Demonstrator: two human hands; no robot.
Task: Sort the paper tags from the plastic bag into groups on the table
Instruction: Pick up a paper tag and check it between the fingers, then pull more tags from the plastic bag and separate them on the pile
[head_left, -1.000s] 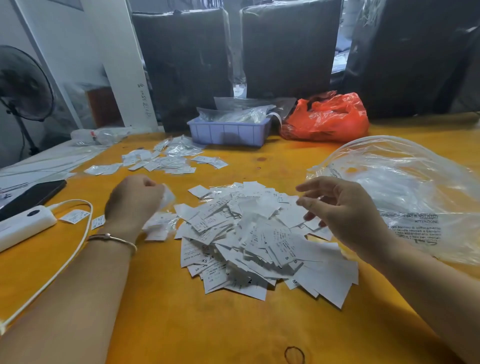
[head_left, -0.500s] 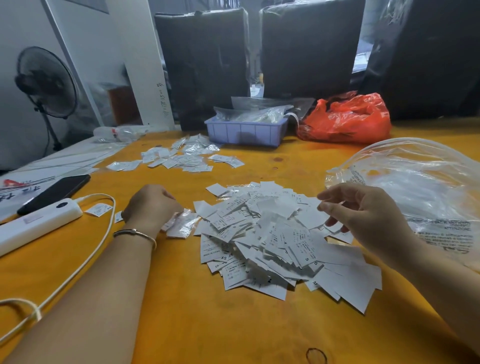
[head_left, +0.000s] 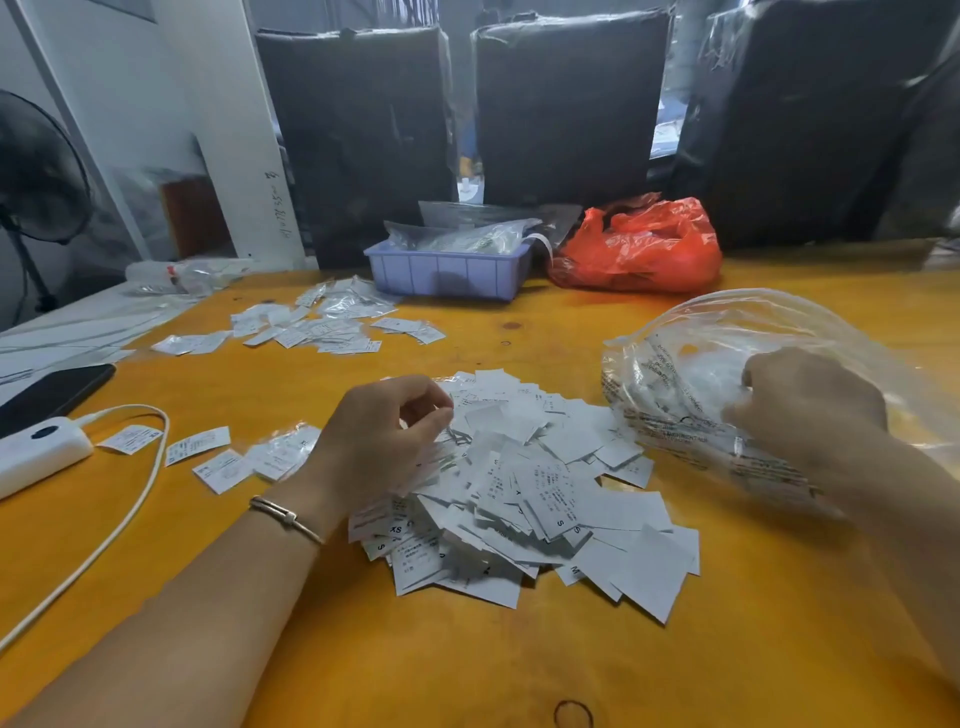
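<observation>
Two hands, left hand (head_left: 382, 441) on tags (head_left: 524, 499) (heaped)

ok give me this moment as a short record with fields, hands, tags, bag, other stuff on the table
left hand: left hand over the left side of the main tag pile, fingers curled at the tags
right hand: right hand gripping the clear plastic bag
sorted tags: far group near the blue tray; small group left of the left hand
other items: red bag, white power bank, black phone
surface: yellow table
</observation>
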